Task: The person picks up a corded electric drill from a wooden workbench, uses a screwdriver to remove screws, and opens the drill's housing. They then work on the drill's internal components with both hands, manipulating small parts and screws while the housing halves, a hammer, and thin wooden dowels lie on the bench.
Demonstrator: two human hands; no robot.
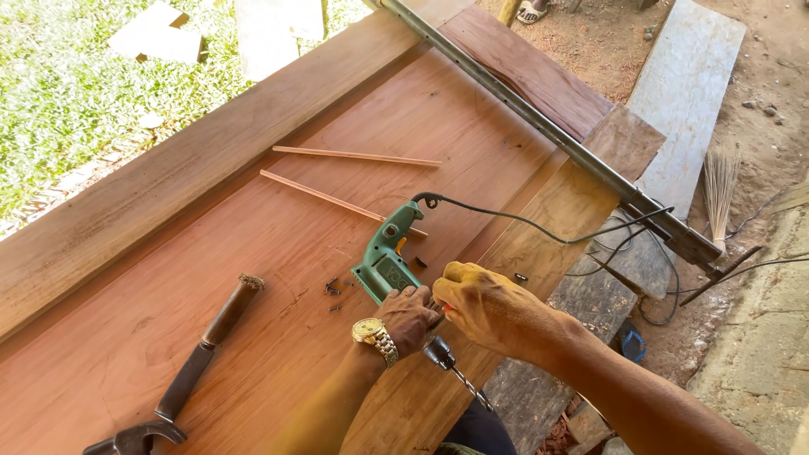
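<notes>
A green electric drill (387, 261) lies on its side on a large reddish wooden door panel (253, 253). Its chuck and bit (459, 375) point toward me. My left hand (410, 318), with a gold wristwatch (374, 335), rests on the drill body near the chuck. My right hand (480, 303) is closed beside it over the drill's front end, and something small and red shows under its fingers. The drill's black cord (522, 221) runs off to the right.
Two thin wooden strips (354, 156) lie on the panel, and small dark screws (333, 288) sit by the drill. A hammer with a wooden handle (198, 358) lies at lower left. A long metal bar clamp (548, 131) crosses the top right. Grass lies left, dirt ground and planks right.
</notes>
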